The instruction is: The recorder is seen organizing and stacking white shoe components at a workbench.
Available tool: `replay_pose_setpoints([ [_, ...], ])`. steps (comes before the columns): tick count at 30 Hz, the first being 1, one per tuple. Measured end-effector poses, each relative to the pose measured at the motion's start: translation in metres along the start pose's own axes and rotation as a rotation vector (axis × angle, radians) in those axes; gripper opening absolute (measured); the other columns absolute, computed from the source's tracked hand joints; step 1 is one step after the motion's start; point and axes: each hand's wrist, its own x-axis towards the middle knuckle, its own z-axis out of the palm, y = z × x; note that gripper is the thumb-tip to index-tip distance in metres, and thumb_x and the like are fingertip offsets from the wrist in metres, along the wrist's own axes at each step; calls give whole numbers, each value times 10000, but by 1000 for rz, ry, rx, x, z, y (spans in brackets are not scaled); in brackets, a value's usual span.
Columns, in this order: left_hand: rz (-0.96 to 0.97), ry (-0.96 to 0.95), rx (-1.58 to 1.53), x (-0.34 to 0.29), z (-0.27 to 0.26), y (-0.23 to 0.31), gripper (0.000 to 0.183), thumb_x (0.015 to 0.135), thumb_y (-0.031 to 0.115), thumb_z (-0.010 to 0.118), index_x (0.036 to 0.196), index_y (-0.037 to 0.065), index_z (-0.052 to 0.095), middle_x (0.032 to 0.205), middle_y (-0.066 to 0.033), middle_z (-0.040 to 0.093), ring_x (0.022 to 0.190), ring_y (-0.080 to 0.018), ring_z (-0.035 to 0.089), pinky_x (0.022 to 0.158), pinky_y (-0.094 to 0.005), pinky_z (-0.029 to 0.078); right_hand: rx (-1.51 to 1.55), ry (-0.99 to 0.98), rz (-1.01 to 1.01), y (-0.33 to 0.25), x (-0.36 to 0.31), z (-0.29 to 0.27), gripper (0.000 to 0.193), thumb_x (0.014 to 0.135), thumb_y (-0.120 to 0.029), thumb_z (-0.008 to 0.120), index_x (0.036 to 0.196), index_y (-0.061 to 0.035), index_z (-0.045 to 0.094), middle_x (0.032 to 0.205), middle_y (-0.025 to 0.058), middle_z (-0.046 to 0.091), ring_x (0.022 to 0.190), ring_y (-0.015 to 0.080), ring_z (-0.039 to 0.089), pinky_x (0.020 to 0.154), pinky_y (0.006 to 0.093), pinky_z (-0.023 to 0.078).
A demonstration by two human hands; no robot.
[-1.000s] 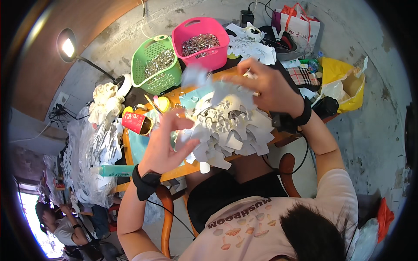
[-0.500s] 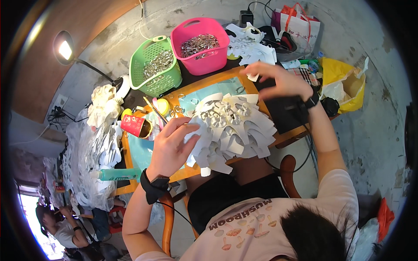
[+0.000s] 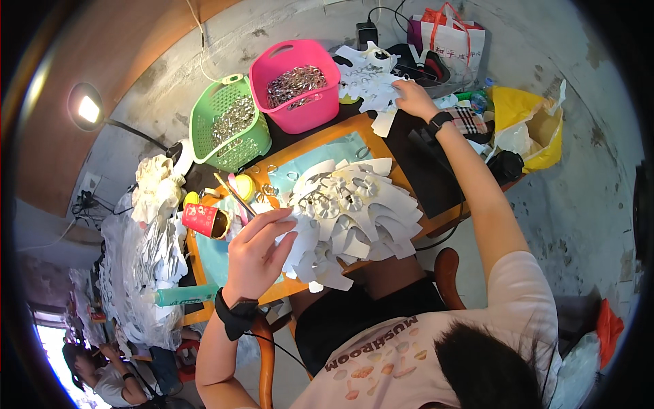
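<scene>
A stack of white, petal-edged cut pieces (image 3: 371, 215) lies fanned over the near edge of the table, with small curled tabs and metal-looking rings near its middle. At its left side is my left hand (image 3: 257, 255), the thumb apart from the curved fingers, nothing visible between them. My right hand (image 3: 417, 101) reaches far right, fingertips closed at the edge of a loose pile of white cut-out pieces (image 3: 368, 76). What exactly the fingertips pinch is partly hidden. A thin brush-like stick (image 3: 233, 193) leans just beyond my left hand.
A pink basket (image 3: 296, 119) and a green basket (image 3: 231, 160) hold many metal rings. Near them stand a red cup (image 3: 199, 218), a yellow-lidded jar (image 3: 244, 185) and a lamp (image 3: 88, 109). A teal bottle (image 3: 184, 294) lies left; a yellow bag (image 3: 528, 129) sits right.
My right hand has moved from above the right of the stack out to the far pile of white pieces, and its fingers have closed. My left hand stays beside the stack. The view has shifted slightly.
</scene>
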Motion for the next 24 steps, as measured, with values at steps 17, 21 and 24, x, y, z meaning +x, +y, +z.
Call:
replay_pose_setpoints([
  [17, 28, 10, 7, 1, -3, 8, 234, 759, -14, 710, 992, 1, 689, 1071, -139, 682, 948, -277, 680, 811, -328, 528, -50, -35, 240, -11, -1, -8, 417, 768, -154, 679, 1180, -101, 635, 1137, 202, 622, 1067, 349, 602, 892, 429, 485],
  [21, 49, 20, 8, 3, -2, 8, 247, 770, -8, 708, 1014, 13, 680, 1072, -136, 675, 938, -291, 677, 798, -334, 533, -94, 51, 130, -12, 2, -5, 385, 782, -170, 686, 1155, -85, 638, 1111, 159, 622, 1046, 356, 598, 899, 433, 485],
  [24, 134, 27, 42, 4, -3, 5, 193, 792, 4, 706, 982, 17, 672, 1074, -131, 661, 904, -305, 675, 760, -347, 546, -238, -76, 221, -3, 18, 2, 290, 796, -165, 676, 1069, -74, 643, 1100, 156, 619, 1037, 358, 599, 889, 436, 494],
])
